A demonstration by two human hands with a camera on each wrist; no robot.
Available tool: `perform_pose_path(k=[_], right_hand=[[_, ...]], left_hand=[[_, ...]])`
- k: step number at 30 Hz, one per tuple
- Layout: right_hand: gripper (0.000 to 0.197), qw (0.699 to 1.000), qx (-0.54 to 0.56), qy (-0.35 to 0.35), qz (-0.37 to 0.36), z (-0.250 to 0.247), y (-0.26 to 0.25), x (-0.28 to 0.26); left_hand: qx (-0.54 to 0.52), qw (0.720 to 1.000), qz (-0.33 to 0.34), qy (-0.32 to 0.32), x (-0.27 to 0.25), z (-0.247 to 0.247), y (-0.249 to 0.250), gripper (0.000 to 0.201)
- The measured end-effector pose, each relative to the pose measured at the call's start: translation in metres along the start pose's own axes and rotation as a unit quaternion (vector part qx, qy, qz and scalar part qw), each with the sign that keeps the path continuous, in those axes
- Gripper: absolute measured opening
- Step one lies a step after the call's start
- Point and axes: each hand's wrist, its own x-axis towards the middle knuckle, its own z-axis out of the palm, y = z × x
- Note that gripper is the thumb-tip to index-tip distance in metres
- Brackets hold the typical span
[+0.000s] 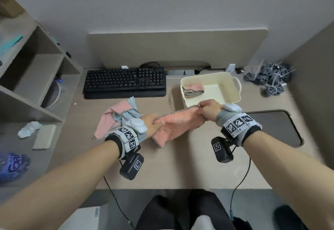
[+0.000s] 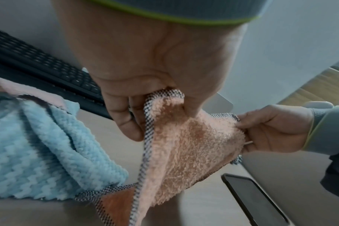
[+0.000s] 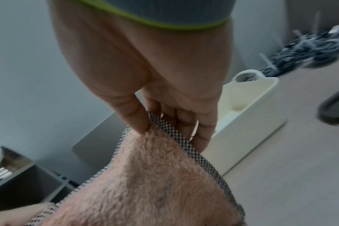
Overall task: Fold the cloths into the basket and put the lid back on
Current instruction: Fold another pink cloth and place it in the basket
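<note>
Head view: your left hand (image 1: 153, 124) and right hand (image 1: 207, 110) pinch the fluffy pink checker-edged cloth (image 1: 178, 125) taut above bare desk, just before the cream plastic basket (image 1: 233, 92), left wrist view: thumb and fingers (image 2: 126, 122) clamp its hem, right wrist view: fingertips (image 3: 143, 126) nip its corner.

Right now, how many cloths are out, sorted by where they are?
Held between left hand and right hand: 1 pink cloth
Heap on desk: 2, pink and blue
Folded in basket: cannot count the stack
Total loose: 3
</note>
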Motion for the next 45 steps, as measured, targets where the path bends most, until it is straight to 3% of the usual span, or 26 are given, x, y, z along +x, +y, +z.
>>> perform_pose_path(k=[3, 8, 12, 14, 16, 19, 24, 28, 31, 34, 37, 39, 45], right_hand=[[0.010, 0.998, 0.056, 0.013, 0.033, -0.002, 0.036, 0.005], [0.029, 0.981, 0.165, 0.091, 0.046, -0.025, 0.026, -0.031], [0.027, 0.966, 0.232, 0.112, 0.029, -0.045, 0.031, -0.040], [0.028, 0.960, 0.249, 0.126, 0.026, -0.057, 0.034, -0.043], [0.023, 0.959, 0.247, 0.132, 0.031, -0.060, 0.043, -0.043], [0.010, 0.978, 0.170, 0.103, 0.056, -0.047, 0.058, -0.039], [0.011, 0.993, -0.009, 0.002, 0.114, -0.004, 0.085, -0.046], [0.019, 0.984, -0.052, -0.044, 0.167, 0.025, 0.108, -0.041], [0.033, 0.980, -0.062, -0.052, 0.184, 0.038, 0.123, -0.031], [0.042, 0.979, -0.045, -0.052, 0.191, 0.047, 0.146, -0.006], [0.016, 0.979, -0.051, -0.053, 0.190, 0.045, 0.152, 0.007], [0.008, 0.976, -0.073, -0.049, 0.197, 0.039, 0.152, 0.010], [0.026, 0.967, -0.090, -0.059, 0.230, 0.044, 0.210, 0.053]], left_hand=[[0.028, 0.999, 0.042, -0.016, 0.003, 0.000, 0.012, 0.041], [-0.008, 0.994, 0.104, 0.011, 0.018, -0.017, 0.045, 0.044], [0.003, 0.990, 0.123, 0.066, 0.019, -0.032, 0.069, 0.026], [0.000, 0.987, 0.140, 0.076, 0.021, -0.033, 0.078, 0.027], [0.009, 0.986, 0.157, 0.063, 0.021, -0.027, 0.083, 0.029], [0.035, 0.981, 0.191, -0.016, 0.019, -0.005, 0.072, 0.040], [0.173, 0.962, 0.153, -0.143, 0.010, 0.049, 0.034, 0.038], [0.216, 0.950, 0.125, -0.189, 0.010, 0.080, 0.014, 0.010], [0.200, 0.955, 0.106, -0.190, 0.016, 0.090, 0.004, 0.007], [0.175, 0.966, 0.079, -0.174, 0.032, 0.093, -0.004, 0.018], [0.129, 0.979, 0.056, -0.150, 0.048, 0.092, -0.004, 0.028], [0.117, 0.983, 0.040, -0.136, 0.060, 0.093, -0.001, 0.029], [0.100, 0.989, 0.004, -0.112, 0.091, 0.102, 0.004, 0.023]])
